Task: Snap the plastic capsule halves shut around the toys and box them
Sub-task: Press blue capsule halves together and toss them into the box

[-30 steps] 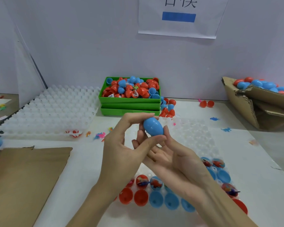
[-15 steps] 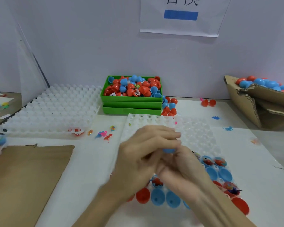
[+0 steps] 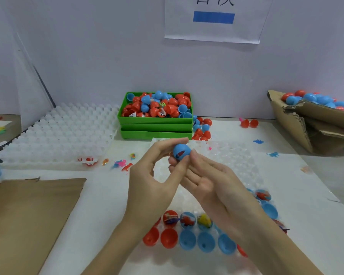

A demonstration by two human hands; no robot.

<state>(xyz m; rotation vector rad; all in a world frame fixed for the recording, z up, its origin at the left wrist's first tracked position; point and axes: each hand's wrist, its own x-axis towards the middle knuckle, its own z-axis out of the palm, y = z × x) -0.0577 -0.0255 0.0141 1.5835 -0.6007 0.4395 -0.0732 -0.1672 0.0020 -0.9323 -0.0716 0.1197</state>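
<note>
Both hands have risen from the clear plastic dimpled tray (image 3: 226, 155) since half a second ago, lifting a blue plastic capsule half (image 3: 181, 152) with a red toy inside.

Head view: the left hand (image 3: 147, 181) pinches the capsule half between thumb and fingers; the right hand (image 3: 211, 183) lies flat, palm up, fingertips touching it. Near, open red and blue capsule halves (image 3: 187, 239) sit in the tray. Far, a green plastic bin (image 3: 155, 121) holds loose halves; far right, a brown cardboard box (image 3: 306, 128) holds closed capsules.

Small packing workshop: green bins (image 3: 155, 121) are holding loose capsule halves, white trays (image 3: 54, 135) are lying on the surface (image 3: 306, 225), a carton (image 3: 314, 120) is holding finished capsules.
</note>
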